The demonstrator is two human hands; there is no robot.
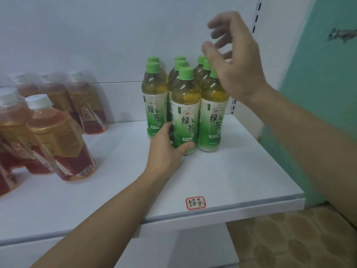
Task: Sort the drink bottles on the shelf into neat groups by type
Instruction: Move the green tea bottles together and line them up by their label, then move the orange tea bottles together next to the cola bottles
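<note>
white shelf | red tea bottles at 9 o'clock | left hand grips front green tea bottle | right hand loose above the caps, holding nothing

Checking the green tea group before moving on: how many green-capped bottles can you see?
8: left column two, middle column three, the front one gripped by the left hand, right column three behind the right hand. More may be hidden.

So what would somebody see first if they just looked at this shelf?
Probably the cluster of green-capped tea bottles standing at the back right of the white shelf, with the left hand gripping the front one low down. The right hand hangs open above them, and reddish tea bottles stand to the left.
</note>
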